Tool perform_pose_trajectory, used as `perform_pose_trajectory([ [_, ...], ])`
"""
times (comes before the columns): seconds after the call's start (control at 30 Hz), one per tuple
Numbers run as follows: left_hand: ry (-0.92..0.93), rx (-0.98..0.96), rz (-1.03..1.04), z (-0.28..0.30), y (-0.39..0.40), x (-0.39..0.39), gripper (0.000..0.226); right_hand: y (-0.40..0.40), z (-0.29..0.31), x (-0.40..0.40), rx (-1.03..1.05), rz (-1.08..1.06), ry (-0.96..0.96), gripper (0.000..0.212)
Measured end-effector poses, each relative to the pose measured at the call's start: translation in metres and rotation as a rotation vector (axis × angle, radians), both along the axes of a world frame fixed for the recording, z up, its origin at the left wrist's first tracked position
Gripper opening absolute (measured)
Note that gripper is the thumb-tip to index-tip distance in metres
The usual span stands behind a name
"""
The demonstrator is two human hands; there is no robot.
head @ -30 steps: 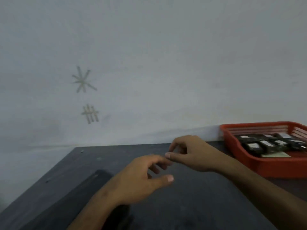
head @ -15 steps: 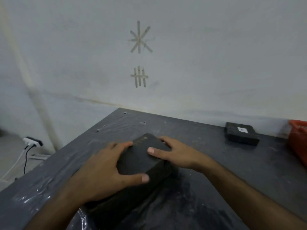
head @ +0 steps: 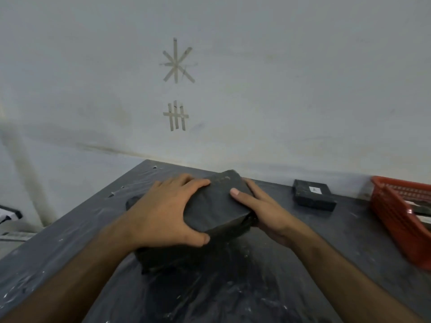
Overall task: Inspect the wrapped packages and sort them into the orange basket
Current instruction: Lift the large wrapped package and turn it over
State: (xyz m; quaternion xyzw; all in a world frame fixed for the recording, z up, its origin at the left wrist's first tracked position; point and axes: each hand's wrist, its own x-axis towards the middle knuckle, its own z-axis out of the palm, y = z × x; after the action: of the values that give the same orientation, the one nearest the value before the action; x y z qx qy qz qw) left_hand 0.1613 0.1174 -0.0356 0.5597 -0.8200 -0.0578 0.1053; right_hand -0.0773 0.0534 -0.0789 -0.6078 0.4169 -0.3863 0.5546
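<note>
in hand: a dark wrapped package [head: 214, 206] is gripped from both sides, raised at the far end, near end low over a darker bundle [head: 186, 257] beneath; whether it is touching that bundle cannot be told
left hand [head: 163, 213]: laid over the package's left edge, fingers [head: 193, 183] curled over the far corner, thumb hooked on the near edge; closed around the package
right hand [head: 263, 206]: cupped against the right side, index finger stretched flat across the top face, remaining fingers hidden under the side; package is held here too
step: judged as inspection of this package, not yet moved toward the basket
orange basket [head: 394, 213]: at the right edge of the tabletop [head: 326, 241], only partly in frame; dark items are glimpsed inside, count cannot be told
done so far: some packages appear to be sorted into the basket already, judged from that glimpse only
left to do: package in hand is to be checked and carried right to the basket; a second package [head: 313, 194] with a small white label lies flat near the wall, between the hands and the basket, well apart from both; the bundle under the hands may hold more, contents not visible
label on held package: none is seen on the face shown
surface: tabletop is covered in wrinkled plastic film, glare near the front edge
</note>
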Motion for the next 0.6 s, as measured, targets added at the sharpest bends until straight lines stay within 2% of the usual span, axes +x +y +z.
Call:
perform_pose_trajectory([
  [0.2, 0.017, -0.152, -0.131, 0.028, -0.059, -0.053, 0.110, -0.020, 0.027, -0.055, -0.064, -0.220, -0.166, 0.032],
  [0.33, 0.127, -0.305, -0.076, 0.044, -0.086, -0.082, 0.119, -0.034, 0.040, -0.089, -0.186, -0.400, -0.290, 0.040],
  [0.47, 0.396, -0.347, 0.031, 0.050, -0.102, -0.107, 0.144, -0.040, 0.054, -0.117, -0.354, -0.531, -0.319, 0.046],
  [0.6, 0.948, -0.147, 0.007, 0.049, -0.106, -0.121, 0.150, -0.041, 0.065, -0.133, -0.494, -0.544, -0.214, 0.051],
])
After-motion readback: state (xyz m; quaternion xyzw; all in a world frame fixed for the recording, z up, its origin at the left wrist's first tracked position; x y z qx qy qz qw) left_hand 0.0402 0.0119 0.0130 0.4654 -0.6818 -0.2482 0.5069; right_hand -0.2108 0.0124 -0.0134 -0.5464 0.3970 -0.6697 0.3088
